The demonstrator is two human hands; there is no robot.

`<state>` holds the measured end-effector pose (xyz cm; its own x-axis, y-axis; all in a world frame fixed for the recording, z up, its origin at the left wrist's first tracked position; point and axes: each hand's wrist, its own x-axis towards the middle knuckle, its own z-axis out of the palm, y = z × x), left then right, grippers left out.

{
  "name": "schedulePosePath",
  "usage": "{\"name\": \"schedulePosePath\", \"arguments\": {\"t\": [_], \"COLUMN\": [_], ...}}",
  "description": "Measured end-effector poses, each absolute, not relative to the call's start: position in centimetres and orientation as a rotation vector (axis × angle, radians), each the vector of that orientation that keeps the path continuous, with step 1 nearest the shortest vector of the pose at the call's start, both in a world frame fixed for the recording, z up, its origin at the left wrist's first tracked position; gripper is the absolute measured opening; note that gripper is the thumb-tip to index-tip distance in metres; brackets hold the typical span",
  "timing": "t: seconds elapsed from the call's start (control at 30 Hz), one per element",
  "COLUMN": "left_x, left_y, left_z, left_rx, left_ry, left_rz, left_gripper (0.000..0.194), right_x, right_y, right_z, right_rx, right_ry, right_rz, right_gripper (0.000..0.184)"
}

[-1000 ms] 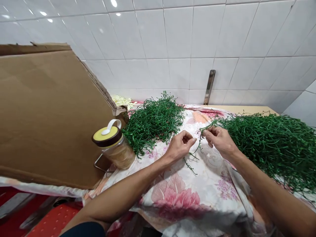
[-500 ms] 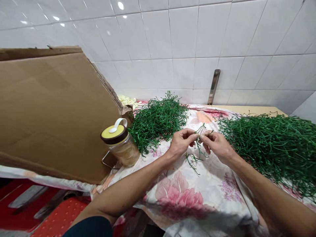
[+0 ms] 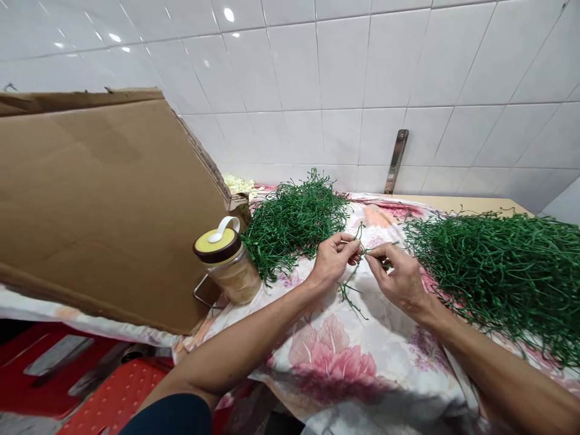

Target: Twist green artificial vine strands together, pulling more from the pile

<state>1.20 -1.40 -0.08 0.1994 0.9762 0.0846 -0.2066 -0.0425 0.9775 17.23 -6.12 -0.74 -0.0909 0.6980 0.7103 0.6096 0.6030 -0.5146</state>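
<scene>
Above the flowered cloth (image 3: 399, 344): left hand (image 3: 334, 260) and right hand (image 3: 401, 279), fingertips close together.
Left grip: thumb and fingers pinching a green sprig (image 3: 361, 230), its tip poking upward.
Right grip: thumb and forefinger pressed together on green strands (image 3: 386, 264).
Below the hands: loose sprigs (image 3: 347, 296) on the cloth.
Green piles: left heap (image 3: 296, 220) beside the lidded jar (image 3: 235, 279), larger right heap (image 3: 502, 272) near the right forearm.
Far left: cardboard panel (image 3: 99, 205) beside the jar.

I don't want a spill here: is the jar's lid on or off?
On: the yellow-topped lid sits on the jar, covering its mouth. Whether it is screwed tight, I cannot tell.
</scene>
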Motion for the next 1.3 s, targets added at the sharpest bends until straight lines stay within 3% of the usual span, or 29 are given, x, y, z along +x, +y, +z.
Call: {"name": "schedulePosePath", "arguments": {"t": [0.4,0.57,0.77,1.0,1.3], "left_x": [0.9,0.9,0.4,0.5,0.9], "left_y": [-1.2,-1.2,-0.4,-0.4,-1.2], "left_z": [0.1,0.4,0.3,0.1,0.1], "left_rx": [1.063,1.108,1.332,1.337,1.296], "left_ry": [0.796,0.811,0.913,0.922,0.867], "left_rz": [1.127,1.14,1.301,1.256,1.092], "left_gripper": [0.038,0.036,0.028,0.032,0.039], "right_x": [17.1,17.0,17.2,19.1,18.7], "right_y": [-6.1,-6.2,-6.4,-5.8,-5.4], "right_z": [-1.2,-1.4,-1.4,1.1,0.7], "right_rx": [-0.927,-0.913,-0.889,-1.186,-1.167], "right_ry": [-2.055,-2.085,-2.059,-1.38,-1.625], "right_rz": [-0.305,-0.309,-0.102,0.401,0.881], "right_gripper": [0.012,0.015,0.026,0.025,0.028]}}
